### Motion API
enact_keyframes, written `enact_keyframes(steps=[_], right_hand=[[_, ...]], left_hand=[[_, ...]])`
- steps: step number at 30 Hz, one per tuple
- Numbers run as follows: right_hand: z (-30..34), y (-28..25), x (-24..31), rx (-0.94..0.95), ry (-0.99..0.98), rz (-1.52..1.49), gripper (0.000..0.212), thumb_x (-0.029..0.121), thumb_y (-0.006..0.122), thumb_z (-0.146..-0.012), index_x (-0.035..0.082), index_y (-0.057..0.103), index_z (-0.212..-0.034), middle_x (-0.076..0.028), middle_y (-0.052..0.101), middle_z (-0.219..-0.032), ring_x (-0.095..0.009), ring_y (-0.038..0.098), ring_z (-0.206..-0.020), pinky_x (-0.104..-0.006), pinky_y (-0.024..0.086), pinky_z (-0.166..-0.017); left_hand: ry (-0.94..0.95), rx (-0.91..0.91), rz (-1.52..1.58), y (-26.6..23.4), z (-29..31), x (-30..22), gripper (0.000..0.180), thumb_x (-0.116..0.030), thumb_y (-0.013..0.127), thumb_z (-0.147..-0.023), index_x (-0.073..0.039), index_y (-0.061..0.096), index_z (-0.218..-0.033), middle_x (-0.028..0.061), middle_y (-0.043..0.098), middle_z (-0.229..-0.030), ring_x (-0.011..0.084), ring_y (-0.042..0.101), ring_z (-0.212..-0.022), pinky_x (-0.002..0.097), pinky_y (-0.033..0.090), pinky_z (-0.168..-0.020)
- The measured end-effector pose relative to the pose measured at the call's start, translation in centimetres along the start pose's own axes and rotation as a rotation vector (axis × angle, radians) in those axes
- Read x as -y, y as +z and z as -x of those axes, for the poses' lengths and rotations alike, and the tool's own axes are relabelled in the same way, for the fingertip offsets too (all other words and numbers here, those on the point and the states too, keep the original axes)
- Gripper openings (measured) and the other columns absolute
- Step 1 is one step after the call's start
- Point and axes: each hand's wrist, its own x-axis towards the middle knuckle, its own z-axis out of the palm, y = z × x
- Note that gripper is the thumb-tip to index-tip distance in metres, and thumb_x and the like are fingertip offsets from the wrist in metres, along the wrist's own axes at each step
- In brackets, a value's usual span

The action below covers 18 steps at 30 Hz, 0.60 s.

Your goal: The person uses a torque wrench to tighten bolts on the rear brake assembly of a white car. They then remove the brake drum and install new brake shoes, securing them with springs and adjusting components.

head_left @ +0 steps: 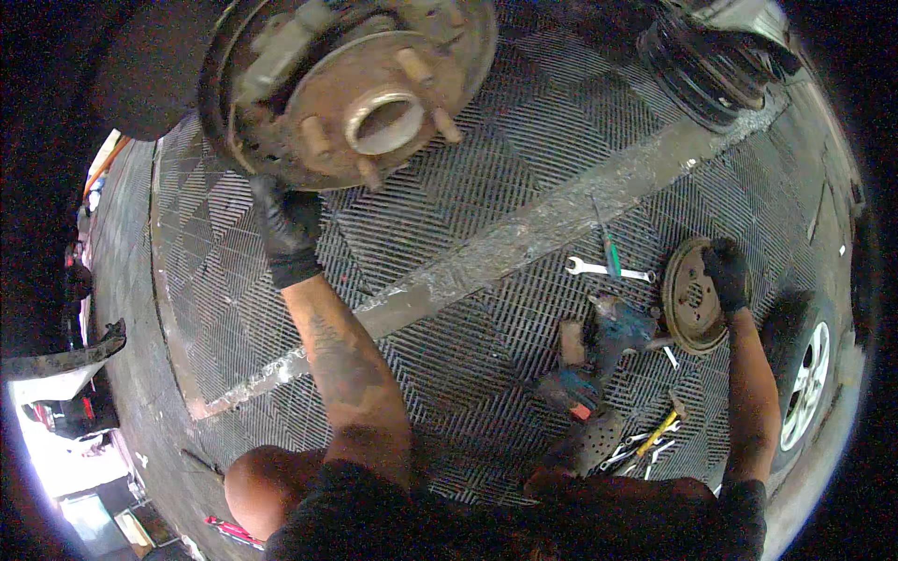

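At the top hangs a rusty wheel hub (327,110) with studs and a round centre bore, in front of a brake backing plate (217,122). My left hand (288,229), in a black glove, grips the plate's lower left edge; its fingertips are partly hidden there. On the right, my right hand (728,273), also black-gloved, is closed on the rim of a rusty brake drum (690,297). The drum is tilted up close to the floor mat. Beside it are a combination wrench (610,269), a green-handled screwdriver (612,254) and a blue-black cordless impact wrench (622,327).
Black grid mats (449,365) cover the floor, crossed by a worn metal strip (524,238). A yellow-handled hammer (659,432) lies among several wrenches near my leg. A wheel with tyre (806,379) is at the right; a dark steel rim (703,79) is at the upper right.
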Motion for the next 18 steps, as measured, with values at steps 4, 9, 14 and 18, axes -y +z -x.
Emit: enact_keyframes(steps=[4, 9, 14, 18], right_hand=[[-2.1, 9.6, 14.1, 0.102, -0.292, 0.222, 0.013, 0.010, 0.073, -0.094, 0.003, 0.065, -0.102, -0.001, 0.060, -0.084, -0.012, 0.056, -0.077, -0.0289, 0.050, -0.072], [0.6, 24.5, 27.1, 0.418, -0.492, -0.020, 0.022, 0.008, 0.079, -0.088, 0.004, 0.070, -0.108, -0.006, 0.071, -0.099, -0.014, 0.066, -0.083, -0.0295, 0.055, -0.073], [2.1, 37.8, 35.6, -0.086, -0.207, -0.640, 0.023, 0.006, 0.076, -0.092, 0.001, 0.069, -0.113, -0.004, 0.072, -0.093, -0.011, 0.066, -0.078, -0.0266, 0.055, -0.070], [1.9, 41.2, 38.2, -0.296, -0.096, -0.889, 0.018, 0.006, 0.076, -0.092, 0.000, 0.071, -0.109, -0.001, 0.071, -0.088, -0.009, 0.064, -0.073, -0.0267, 0.054, -0.067]], left_hand=[[0.006, 0.137, -0.059, -0.2, -0.2, 0.8, 0.050, -0.032, 0.064, -0.102, -0.006, 0.053, -0.143, 0.0062, 0.058, -0.142, 0.0224, 0.056, -0.127, 0.0404, 0.042, -0.113], [0.090, 0.231, -0.075, 0.0, 0.1, 1.4, 0.049, -0.031, 0.065, -0.100, -0.003, 0.053, -0.138, 0.0075, 0.061, -0.134, 0.0222, 0.058, -0.120, 0.0398, 0.048, -0.105], [0.249, 0.278, -0.398, -0.2, 0.0, 1.8, 0.048, -0.033, 0.062, -0.102, -0.005, 0.052, -0.139, 0.0093, 0.058, -0.137, 0.0249, 0.055, -0.125, 0.0429, 0.044, -0.108], [0.212, 0.292, -0.371, -0.3, -0.3, 1.7, 0.042, -0.030, 0.061, -0.103, -0.004, 0.053, -0.135, 0.0103, 0.059, -0.134, 0.0243, 0.056, -0.122, 0.0422, 0.045, -0.106]])
